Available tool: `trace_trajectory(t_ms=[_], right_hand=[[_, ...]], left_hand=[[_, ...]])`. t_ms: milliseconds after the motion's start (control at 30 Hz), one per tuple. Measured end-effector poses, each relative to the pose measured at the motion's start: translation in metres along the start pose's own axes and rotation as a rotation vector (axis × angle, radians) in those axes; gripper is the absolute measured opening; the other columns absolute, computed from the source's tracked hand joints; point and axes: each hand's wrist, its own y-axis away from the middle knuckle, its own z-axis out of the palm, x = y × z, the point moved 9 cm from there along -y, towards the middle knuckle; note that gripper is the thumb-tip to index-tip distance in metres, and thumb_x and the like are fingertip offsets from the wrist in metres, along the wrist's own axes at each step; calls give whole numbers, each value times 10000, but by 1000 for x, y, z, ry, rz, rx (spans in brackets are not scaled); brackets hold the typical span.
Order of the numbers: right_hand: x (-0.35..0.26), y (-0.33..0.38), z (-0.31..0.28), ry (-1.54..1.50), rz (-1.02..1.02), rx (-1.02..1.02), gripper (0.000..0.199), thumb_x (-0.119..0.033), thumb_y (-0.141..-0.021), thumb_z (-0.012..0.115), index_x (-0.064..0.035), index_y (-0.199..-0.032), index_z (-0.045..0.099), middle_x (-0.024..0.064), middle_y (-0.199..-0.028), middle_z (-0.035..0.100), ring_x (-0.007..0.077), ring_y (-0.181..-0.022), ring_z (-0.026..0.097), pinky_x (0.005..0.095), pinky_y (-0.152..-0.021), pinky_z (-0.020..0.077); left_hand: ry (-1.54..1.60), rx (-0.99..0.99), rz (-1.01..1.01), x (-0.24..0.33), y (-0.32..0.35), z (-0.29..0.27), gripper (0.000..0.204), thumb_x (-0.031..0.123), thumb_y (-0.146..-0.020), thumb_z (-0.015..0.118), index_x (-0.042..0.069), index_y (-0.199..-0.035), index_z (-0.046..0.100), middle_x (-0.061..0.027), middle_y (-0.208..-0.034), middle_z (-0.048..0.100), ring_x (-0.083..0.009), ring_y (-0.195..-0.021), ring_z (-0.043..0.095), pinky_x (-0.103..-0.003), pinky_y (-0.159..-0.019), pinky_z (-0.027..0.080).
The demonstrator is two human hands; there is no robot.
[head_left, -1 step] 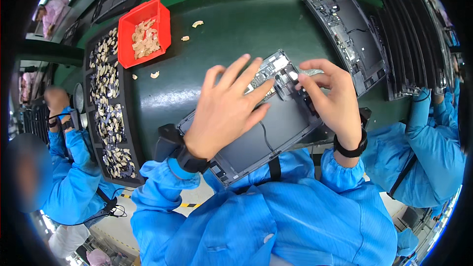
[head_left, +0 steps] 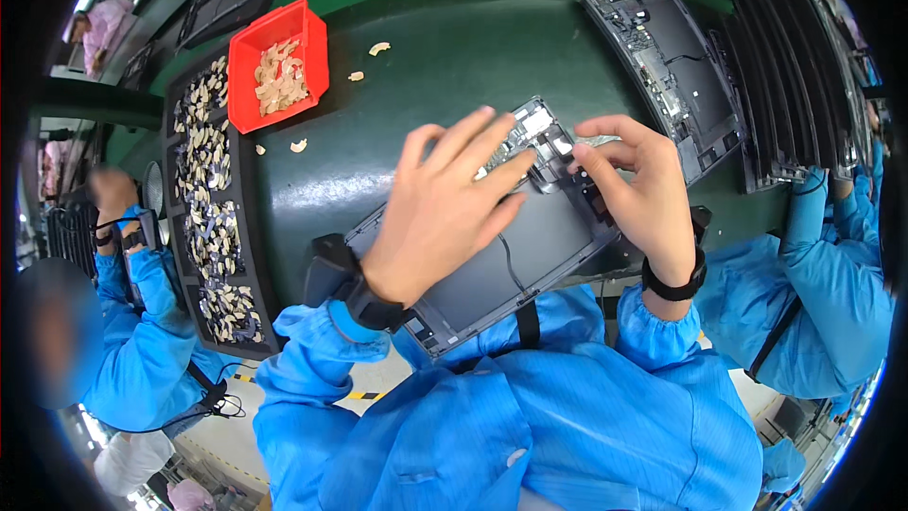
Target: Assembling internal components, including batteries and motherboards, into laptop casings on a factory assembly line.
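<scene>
An opened laptop base (head_left: 463,298) lies tilted across the green bench in front of me, its circuit board (head_left: 536,123) showing along the far side. My left hand (head_left: 430,208) is spread palm down over the left and middle of the base, fingertips over the board, holding nothing that I can see. At the board's right end, the thumb and fingertips of my right hand (head_left: 648,199) are brought together in a pinch. Whatever they grip, if anything, is too small to make out. A thin black cable (head_left: 511,260) runs across the base's dark bare area.
A red bin (head_left: 315,85) of small tan curved pieces stands at the far left. Beside it, a black divided tray (head_left: 251,255) holds many similar pieces. Loose bits (head_left: 379,48) lie on the bench (head_left: 454,47). Another opened laptop base (head_left: 695,85) and a black rack (head_left: 790,66) occupy the right. Co-workers sit either side.
My left hand has shifted slightly to the right over the board. The right hand keeps its pinch in nearly the same place.
</scene>
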Motion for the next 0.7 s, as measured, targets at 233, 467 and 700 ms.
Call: trace_trajectory(t_ms=[233,467,700], right_hand=[[31,3,-6,-355,146,-8,299,-90,-1005,713,60,-1260,663,100,-855,784,100,-731,689,230,-674,520],[49,7,-23,-435,176,35,337,-117,-1020,713,41,-1308,637,103,-936,781,81,-818,676,234,-737,536],[52,13,-13,-402,152,5,277,-113,-1013,724,50,-1232,678,73,-909,782,63,-805,665,237,-728,517]], left_hand=[[480,111,-20,15,-21,25,242,179,-884,830,92,-1109,804,-56,-964,792,-199,-922,735,-329,-765,499],[353,98,156,30,-27,13,212,146,-851,828,74,-1049,803,-33,-969,777,-190,-896,719,-331,-729,489],[292,59,163,35,-30,14,172,118,-830,827,76,-991,786,-8,-982,739,-181,-902,691,-340,-744,488]])
